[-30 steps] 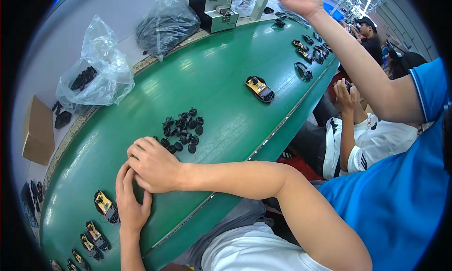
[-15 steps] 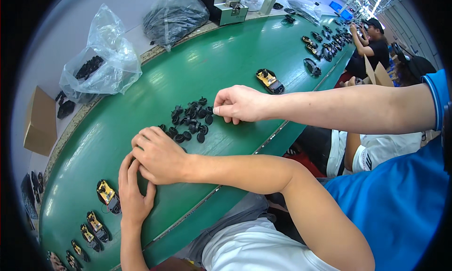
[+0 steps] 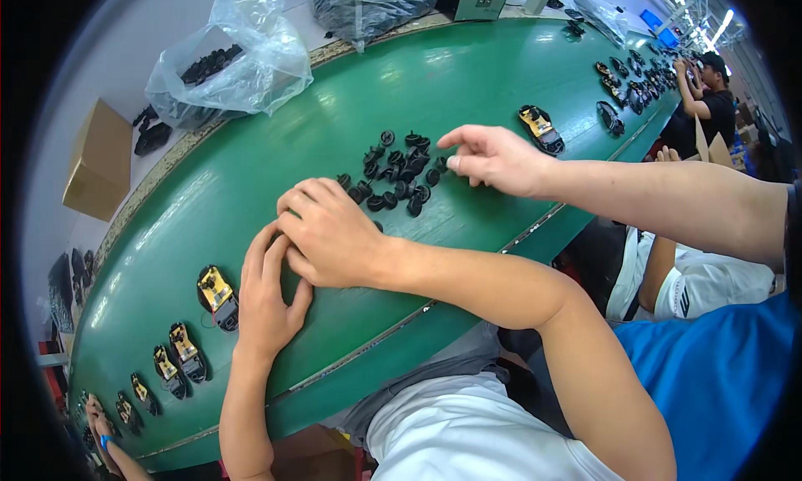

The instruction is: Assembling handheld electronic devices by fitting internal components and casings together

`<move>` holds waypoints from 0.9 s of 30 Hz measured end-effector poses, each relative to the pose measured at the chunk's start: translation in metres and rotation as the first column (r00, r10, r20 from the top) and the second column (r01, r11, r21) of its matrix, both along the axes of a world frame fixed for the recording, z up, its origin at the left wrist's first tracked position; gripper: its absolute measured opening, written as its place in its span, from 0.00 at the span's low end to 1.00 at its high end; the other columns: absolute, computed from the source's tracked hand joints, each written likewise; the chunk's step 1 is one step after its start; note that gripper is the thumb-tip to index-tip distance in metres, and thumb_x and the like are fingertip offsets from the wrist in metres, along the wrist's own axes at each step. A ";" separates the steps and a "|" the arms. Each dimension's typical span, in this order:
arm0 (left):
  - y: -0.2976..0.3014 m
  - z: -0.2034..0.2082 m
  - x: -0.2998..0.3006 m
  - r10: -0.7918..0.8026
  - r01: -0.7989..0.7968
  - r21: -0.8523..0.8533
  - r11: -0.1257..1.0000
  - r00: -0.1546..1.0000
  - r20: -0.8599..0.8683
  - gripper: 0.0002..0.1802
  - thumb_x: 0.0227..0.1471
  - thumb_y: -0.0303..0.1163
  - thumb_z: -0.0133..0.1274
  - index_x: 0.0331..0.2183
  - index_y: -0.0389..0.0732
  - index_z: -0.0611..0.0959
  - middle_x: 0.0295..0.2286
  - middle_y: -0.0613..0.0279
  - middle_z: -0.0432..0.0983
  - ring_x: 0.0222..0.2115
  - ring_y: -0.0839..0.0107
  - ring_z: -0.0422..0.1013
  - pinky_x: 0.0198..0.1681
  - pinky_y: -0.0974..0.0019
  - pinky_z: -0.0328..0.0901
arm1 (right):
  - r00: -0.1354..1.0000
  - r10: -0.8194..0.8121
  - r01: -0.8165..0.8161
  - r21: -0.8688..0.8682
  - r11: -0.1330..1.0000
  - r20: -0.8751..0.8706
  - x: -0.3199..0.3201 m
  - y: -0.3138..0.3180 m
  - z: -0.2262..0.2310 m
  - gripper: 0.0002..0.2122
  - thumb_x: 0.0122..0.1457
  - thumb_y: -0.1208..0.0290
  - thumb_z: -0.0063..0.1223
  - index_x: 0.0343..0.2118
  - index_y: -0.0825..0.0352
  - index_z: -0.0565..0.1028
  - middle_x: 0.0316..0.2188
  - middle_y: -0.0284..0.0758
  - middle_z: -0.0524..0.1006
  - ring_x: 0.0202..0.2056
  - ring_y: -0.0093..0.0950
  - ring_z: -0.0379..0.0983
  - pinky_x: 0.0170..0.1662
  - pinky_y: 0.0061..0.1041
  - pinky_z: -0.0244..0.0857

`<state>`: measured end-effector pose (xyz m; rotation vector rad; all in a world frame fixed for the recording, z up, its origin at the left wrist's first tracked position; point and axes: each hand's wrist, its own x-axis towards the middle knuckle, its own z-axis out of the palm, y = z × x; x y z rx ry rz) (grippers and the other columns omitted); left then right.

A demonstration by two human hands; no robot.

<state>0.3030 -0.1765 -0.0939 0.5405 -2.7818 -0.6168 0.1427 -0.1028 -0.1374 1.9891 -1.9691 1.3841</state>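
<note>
My left hand [image 3: 271,301] and my right hand [image 3: 338,234] meet over the green work surface [image 3: 368,322]. The right overlaps the left hand's fingertips. Their fingers are curled together, and whatever they hold is hidden beneath. Just beyond my right hand is a loose pile of small black wheels [image 3: 405,170], some with short stems. A black toy car chassis [image 3: 219,297] with a yellow inside lies left of my left hand, a thin red wire at its edge. A co-worker's hand [image 3: 497,159] reaches in from the right, fingers at the pile's edge.
More chassis [image 3: 187,351] line the near left, and another [image 3: 541,130] lies beyond the co-worker's hand. Along the back are a clear bag [image 3: 276,63] of black parts, a grey bag [image 3: 372,9] and a cardboard box [image 3: 98,159]. Another person's wristbanded arm [image 3: 121,456] shows lower left.
The view has shifted, so the scene sits further right and higher. My hands stay together. The co-worker's forefinger has stretched out over the pile's edge. A wristbanded arm has come into view lower left.
</note>
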 end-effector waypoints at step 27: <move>-0.066 0.041 0.082 0.232 -0.232 -0.042 0.972 0.973 -0.008 0.17 0.56 0.31 0.57 0.47 0.35 0.80 0.50 0.49 0.76 0.53 0.50 0.71 0.58 0.55 0.63 | 0.994 0.047 -0.074 0.305 0.950 0.095 -0.117 0.053 -0.006 0.32 0.54 0.49 0.65 0.57 0.66 0.72 0.59 0.41 0.71 0.60 0.41 0.67 0.63 0.39 0.61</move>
